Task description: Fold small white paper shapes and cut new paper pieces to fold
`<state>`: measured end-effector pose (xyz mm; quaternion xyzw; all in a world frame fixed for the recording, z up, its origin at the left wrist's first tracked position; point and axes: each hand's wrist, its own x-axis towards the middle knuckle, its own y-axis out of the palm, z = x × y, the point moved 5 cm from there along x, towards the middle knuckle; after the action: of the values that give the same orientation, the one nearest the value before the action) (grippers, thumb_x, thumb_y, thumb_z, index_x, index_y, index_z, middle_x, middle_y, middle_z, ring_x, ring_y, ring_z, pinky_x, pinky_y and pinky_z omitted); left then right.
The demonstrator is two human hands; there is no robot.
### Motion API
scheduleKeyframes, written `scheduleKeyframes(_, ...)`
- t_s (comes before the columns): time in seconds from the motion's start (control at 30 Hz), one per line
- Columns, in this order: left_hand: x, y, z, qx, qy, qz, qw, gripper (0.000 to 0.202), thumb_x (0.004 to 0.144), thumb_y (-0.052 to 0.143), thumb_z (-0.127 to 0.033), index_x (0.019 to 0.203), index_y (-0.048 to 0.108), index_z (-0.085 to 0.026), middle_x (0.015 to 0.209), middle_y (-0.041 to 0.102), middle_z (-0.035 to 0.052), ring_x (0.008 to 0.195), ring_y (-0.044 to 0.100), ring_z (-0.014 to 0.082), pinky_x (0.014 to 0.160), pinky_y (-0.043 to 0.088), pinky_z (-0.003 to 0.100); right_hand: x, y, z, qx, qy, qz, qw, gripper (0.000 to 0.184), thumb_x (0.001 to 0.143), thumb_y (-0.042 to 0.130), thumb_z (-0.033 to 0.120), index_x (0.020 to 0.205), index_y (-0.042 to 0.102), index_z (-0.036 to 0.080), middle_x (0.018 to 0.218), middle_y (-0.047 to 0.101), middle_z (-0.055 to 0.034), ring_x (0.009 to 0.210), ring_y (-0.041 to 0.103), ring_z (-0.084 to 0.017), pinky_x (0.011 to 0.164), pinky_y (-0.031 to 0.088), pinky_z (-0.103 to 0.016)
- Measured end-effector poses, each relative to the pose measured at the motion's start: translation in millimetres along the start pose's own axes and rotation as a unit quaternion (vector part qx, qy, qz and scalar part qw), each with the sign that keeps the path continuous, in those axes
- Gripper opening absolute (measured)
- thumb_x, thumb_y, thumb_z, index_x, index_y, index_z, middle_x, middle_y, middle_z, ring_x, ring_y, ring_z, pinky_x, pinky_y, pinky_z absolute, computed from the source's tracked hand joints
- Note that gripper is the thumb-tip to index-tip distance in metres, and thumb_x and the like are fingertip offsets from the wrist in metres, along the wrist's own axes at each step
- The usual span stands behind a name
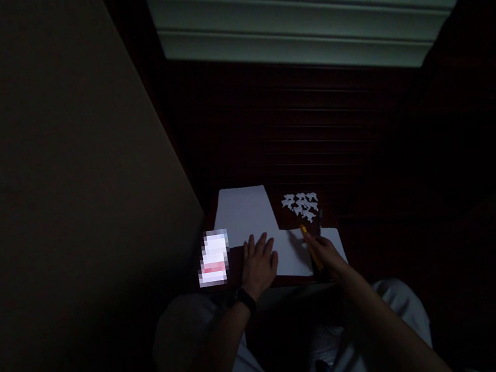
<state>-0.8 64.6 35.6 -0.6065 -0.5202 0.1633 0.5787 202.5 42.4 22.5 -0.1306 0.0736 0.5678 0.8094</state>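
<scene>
The scene is very dark. My left hand lies flat with fingers spread on a white sheet of paper on a small dark table; a dark watch sits on that wrist. My right hand is closed around a yellow pencil whose tip points at the sheet's upper edge. Several small white folded paper figures lie clustered just beyond the pencil. A second white sheet lies farther back on the left.
A lit phone screen, blurred out, lies at the table's left edge beside my left hand. A beige wall rises on the left. Dark slatted wood and a pale slatted panel lie behind. My knees show below.
</scene>
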Motion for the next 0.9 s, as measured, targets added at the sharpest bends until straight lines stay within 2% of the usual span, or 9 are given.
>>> scheduleKeyframes(0.2,0.4,-4.2,0.3,-0.006,-0.003,-0.008,1.0,0.044,0.087,0.04,-0.032,0.13,0.042,-0.023,0.144,0.03,0.0063,0.135,0.015,0.0298,0.108,0.014,0.052,7.4,7.4,8.0,0.004,-0.016,0.019,1.0,0.053,0.062,0.062,0.062,0.081,0.068,0.012,0.076,0.066,-0.0061,0.07,0.057,-0.017,0.058,0.04,-0.025)
scheduleKeyframes(0.37,2.3,-9.9,11.0,-0.031,-0.079,-0.077,0.993,0.057,0.086,0.043,-0.034,0.136,0.029,-0.012,0.147,0.015,0.0167,0.134,0.014,0.033,0.105,0.022,0.053,-2.1,0.1,13.7,0.047,-0.077,0.051,0.995,0.05,0.066,0.062,0.058,0.093,0.066,0.016,0.086,0.066,-0.0046,0.075,0.058,-0.017,0.062,0.042,-0.023)
scheduleKeyframes(0.5,1.2,-10.5,19.3,-0.071,-0.122,-0.111,0.984,0.058,0.086,0.042,-0.029,0.138,0.021,-0.012,0.144,0.022,0.0182,0.132,0.023,0.0309,0.103,0.027,0.051,-7.2,-7.5,9.9,0.054,-0.076,0.068,0.993,0.046,0.067,0.063,0.056,0.092,0.064,0.017,0.086,0.065,-0.0044,0.074,0.058,-0.017,0.061,0.043,-0.023)
scheduleKeyframes(0.63,-1.5,-11.6,23.3,-0.103,-0.135,-0.129,0.977,0.056,0.085,0.041,-0.017,0.138,0.023,-0.013,0.135,0.033,0.0188,0.124,0.035,0.0292,0.1,0.032,0.049,-9.4,-12.4,5.8,0.071,-0.066,0.076,0.992,0.043,0.067,0.064,0.055,0.091,0.064,0.019,0.084,0.065,-0.003,0.074,0.058,-0.017,0.062,0.044,-0.024)
scheduleKeyframes(0.8,-4.1,-13.4,27.3,-0.144,-0.139,-0.151,0.968,0.057,0.08,0.037,-0.003,0.135,0.027,-0.011,0.13,0.035,0.0182,0.121,0.038,0.026,0.098,0.038,0.043,-12.7,-19.2,1.5,0.097,-0.049,0.092,0.99,0.04,0.067,0.067,0.051,0.092,0.064,0.019,0.083,0.065,-0.0025,0.071,0.059,-0.016,0.061,0.044,-0.023)
scheduleKeyframes(0.9,-5.5,-10.3,31.8,-0.16,-0.135,-0.16,0.965,0.059,0.078,0.037,0.0,0.134,0.028,-0.012,0.129,0.037,0.0169,0.122,0.038,0.0257,0.1,0.038,0.043,-15.3,-24.1,-0.5,0.125,-0.041,0.105,0.986,0.038,0.067,0.068,0.047,0.092,0.064,0.019,0.082,0.065,-0.0025,0.071,0.06,-0.016,0.062,0.045,-0.024)
